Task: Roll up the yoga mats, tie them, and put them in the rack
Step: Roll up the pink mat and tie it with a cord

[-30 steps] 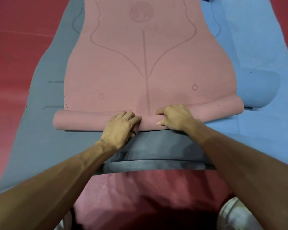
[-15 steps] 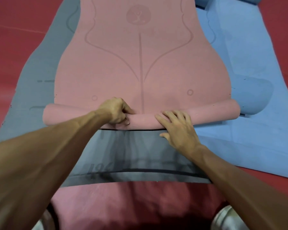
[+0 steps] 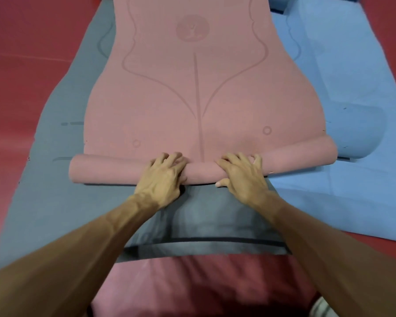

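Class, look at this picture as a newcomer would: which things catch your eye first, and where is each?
The big pink mat fills the middle, with its near end wound into a roll. Both hands grip that roll at its centre, the left hand beside the right hand. A grey mat shows beneath it on the left, and a blue mat lies on the right.

Pink mat, near end rolled, lies atop grey mat, beside blue mat.
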Tool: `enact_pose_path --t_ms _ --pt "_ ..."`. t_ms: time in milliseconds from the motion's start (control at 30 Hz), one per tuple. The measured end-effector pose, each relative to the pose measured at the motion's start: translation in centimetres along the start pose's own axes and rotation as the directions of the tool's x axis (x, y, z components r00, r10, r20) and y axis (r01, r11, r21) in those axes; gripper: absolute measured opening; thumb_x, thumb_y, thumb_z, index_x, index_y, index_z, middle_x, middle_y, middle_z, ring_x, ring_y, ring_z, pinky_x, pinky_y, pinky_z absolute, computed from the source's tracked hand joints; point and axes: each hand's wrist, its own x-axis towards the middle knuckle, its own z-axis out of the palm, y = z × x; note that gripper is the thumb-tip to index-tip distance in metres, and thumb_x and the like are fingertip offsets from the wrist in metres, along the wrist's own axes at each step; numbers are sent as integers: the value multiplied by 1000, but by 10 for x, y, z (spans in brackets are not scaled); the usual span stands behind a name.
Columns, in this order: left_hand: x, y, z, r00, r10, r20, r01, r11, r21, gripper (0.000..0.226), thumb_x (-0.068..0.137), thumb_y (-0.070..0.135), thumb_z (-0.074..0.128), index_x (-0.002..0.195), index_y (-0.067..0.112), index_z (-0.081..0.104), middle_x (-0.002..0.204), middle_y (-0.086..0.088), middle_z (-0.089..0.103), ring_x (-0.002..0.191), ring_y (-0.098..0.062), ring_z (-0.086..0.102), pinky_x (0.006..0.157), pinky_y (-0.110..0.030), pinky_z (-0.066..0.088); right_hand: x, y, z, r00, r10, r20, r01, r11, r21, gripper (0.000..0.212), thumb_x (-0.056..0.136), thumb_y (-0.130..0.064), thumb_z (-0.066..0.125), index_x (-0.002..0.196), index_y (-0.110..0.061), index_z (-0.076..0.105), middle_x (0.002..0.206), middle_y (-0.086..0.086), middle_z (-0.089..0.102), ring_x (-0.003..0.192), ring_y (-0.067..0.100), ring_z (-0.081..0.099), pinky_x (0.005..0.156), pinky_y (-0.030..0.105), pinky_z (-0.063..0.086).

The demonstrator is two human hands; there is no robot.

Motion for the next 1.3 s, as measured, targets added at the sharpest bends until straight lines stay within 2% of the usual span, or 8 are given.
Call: enact_pose_path --t_ms 67,167,333,500,867,1000,1200,1300 --pt "0 -1 -3 999 0 38 -1 1000 28 44 91 36 53 132 20 50 127 1 52 106 -29 46 88 -39 39 7 1 -7 998 -24 52 24 1000 2 48 85 -49 62 126 -27 53 124 -8 52 116 19 46 98 44 26" --pt "4 3 -11 986 -21 166 4 994 105 61 85 55 57 135 21 44 125 1 51 110 -29 45 87 -40 40 14 -4 -16 992 -22 125 22 1000 -1 40 88 -45 62 118 -20 56 117 1 56 112 26 52 94 39 33" --pt "3 9 -21 978 -21 207 -11 989 151 49 88 36 63 128 18 42 122 -1 52 107 -29 45 80 -38 40 14 -12 -33 980 -13 199 22 999 -43 31 92 -38 59 107 -12 56 115 10 61 106 32 58 86 35 37" --pt "1 5 -44 965 -22 261 7 998 60 46 79 34 73 114 14 51 110 -6 60 100 -31 52 79 -42 47 5 -28 -61 967 9 254 10 997 -74 30 91 -31 61 110 -8 59 117 16 63 109 34 58 87 34 41" --pt "-60 16 -67 894 -59 445 87 995 -42 48 62 37 82 107 29 67 106 7 70 98 -19 63 71 -21 40 -47 -61 -77 868 10 496 -18 1000 12 59 75 -48 76 122 -16 61 124 13 61 116 31 56 92 33 42" --pt "-69 10 -69 857 -101 505 194 972 -134 48 56 33 87 101 32 72 100 11 72 92 -13 63 72 -19 43 -46 -67 -79 821 -5 570 -27 998 48 67 69 -48 81 126 -20 61 128 10 61 118 29 55 90 30 40" --pt "-63 12 -52 880 -82 467 154 981 -118 52 61 38 84 111 34 70 107 10 71 99 -16 64 72 -17 37 -46 -58 -61 816 -16 578 14 1000 7 75 70 -51 79 136 -26 52 135 3 57 123 25 52 95 31 38" --pt "-61 9 -41 876 -106 471 187 974 -130 47 62 33 83 107 35 71 105 11 71 96 -16 64 72 -17 39 -55 -54 -46 839 -25 544 27 1000 4 67 70 -47 80 127 -20 56 124 3 62 115 24 56 91 33 41"
